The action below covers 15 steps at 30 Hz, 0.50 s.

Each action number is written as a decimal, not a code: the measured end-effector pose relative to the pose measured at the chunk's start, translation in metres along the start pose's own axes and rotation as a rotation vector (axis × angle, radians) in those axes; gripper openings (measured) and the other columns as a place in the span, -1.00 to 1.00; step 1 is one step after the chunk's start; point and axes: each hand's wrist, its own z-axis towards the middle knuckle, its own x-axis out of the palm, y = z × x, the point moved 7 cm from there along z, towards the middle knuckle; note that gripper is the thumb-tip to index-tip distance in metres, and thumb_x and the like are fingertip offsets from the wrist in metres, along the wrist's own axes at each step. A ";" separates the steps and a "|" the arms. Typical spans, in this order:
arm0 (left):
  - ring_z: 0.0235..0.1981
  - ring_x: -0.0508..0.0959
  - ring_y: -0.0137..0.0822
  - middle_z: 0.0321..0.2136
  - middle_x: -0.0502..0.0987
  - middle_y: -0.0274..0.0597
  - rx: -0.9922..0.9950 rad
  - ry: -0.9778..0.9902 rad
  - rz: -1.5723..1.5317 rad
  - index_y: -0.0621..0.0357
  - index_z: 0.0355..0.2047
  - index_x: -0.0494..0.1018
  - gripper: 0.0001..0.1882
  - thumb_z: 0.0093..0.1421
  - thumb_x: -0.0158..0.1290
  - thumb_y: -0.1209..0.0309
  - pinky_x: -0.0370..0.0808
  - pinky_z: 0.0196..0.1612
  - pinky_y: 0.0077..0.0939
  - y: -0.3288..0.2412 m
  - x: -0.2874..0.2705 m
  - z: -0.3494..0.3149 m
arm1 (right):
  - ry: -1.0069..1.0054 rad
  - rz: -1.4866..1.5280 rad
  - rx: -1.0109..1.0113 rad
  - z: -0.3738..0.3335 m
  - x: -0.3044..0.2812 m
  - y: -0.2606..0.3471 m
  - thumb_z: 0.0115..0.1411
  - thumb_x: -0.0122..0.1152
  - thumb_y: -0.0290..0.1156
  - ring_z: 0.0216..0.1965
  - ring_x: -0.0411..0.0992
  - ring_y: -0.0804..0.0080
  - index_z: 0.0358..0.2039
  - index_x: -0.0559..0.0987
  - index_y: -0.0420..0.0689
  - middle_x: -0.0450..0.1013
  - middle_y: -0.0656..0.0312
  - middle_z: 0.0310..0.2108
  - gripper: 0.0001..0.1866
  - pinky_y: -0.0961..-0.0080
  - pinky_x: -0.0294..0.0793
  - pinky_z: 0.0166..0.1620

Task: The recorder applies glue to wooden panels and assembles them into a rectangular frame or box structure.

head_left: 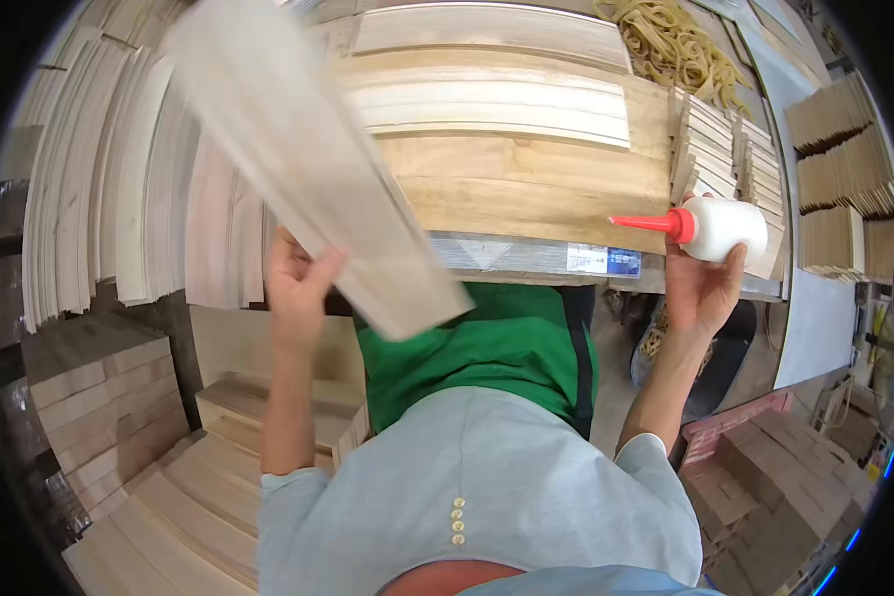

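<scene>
A long, pale wooden board slants across the left of the view, its upper end blurred. My left hand is closed on its left edge, toward the lower end. In my right hand is a white squeeze glue bottle with a red nozzle, lying on its side. The nozzle points left over the front of the wooden worktop. Behind it, a light grooved board lies flat on the worktop, with another grooved board farther back.
Upright boards stand packed at the left. Small wooden strips lie at the worktop's right end, below a heap of tan rubber bands. Wood blocks are stacked lower left; a pink crate with more blocks sits lower right.
</scene>
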 end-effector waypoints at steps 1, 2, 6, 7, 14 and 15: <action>-0.27 0.54 -0.38 -0.19 0.53 -0.10 0.005 -0.029 -0.076 0.37 -0.03 0.33 -0.61 0.13 0.10 0.55 0.49 -0.18 -0.51 0.000 0.009 -0.009 | 0.005 0.001 0.003 0.000 0.001 -0.001 0.17 0.23 -0.22 0.25 0.12 -0.07 0.23 0.19 -0.07 0.20 -0.03 0.19 -0.33 -0.09 0.10 0.24; -0.31 0.54 -0.38 -0.19 0.53 -0.09 -0.120 0.041 -0.102 0.36 -0.06 0.36 -0.64 0.13 0.10 0.54 0.51 -0.24 -0.50 0.017 0.015 -0.018 | 0.010 0.000 0.004 -0.001 0.003 -0.001 0.16 0.23 -0.23 0.25 0.12 -0.07 0.21 0.20 -0.08 0.21 -0.04 0.19 -0.34 -0.09 0.12 0.23; -0.33 0.56 -0.39 -0.21 0.54 -0.11 -0.378 0.111 -0.287 0.35 -0.10 0.39 -0.71 0.18 0.07 0.50 0.58 -0.26 -0.45 0.066 0.069 -0.047 | 0.011 0.015 -0.002 0.008 0.003 0.002 0.16 0.24 -0.24 0.24 0.13 -0.06 0.21 0.21 -0.08 0.21 -0.04 0.18 -0.35 -0.09 0.12 0.23; -0.29 0.56 -0.40 -0.20 0.53 -0.12 -0.404 0.106 -0.353 0.35 -0.09 0.38 -0.72 0.20 0.04 0.49 0.60 -0.22 -0.44 0.071 0.085 -0.051 | 0.009 0.009 -0.010 0.009 0.003 0.004 0.15 0.25 -0.24 0.23 0.14 -0.05 0.21 0.21 -0.06 0.22 -0.04 0.18 -0.34 -0.11 0.13 0.22; -0.06 0.49 -0.31 -0.13 0.47 -0.16 -0.415 0.121 -0.777 0.29 -0.07 0.35 -0.77 0.29 -0.05 0.46 0.45 0.10 -0.28 0.085 0.163 -0.034 | -0.001 -0.004 -0.017 0.004 0.008 0.010 0.14 0.26 -0.25 0.25 0.12 -0.07 0.20 0.22 -0.04 0.23 -0.04 0.17 -0.34 -0.17 0.08 0.24; -0.03 0.48 -0.26 -0.10 0.46 -0.12 -0.406 0.114 -0.800 0.31 -0.06 0.34 -0.76 0.30 -0.06 0.45 0.43 0.12 -0.27 0.086 0.171 -0.030 | -0.004 -0.009 -0.022 0.004 0.007 0.011 0.14 0.26 -0.25 0.25 0.12 -0.07 0.20 0.22 -0.04 0.23 -0.04 0.17 -0.34 -0.17 0.08 0.24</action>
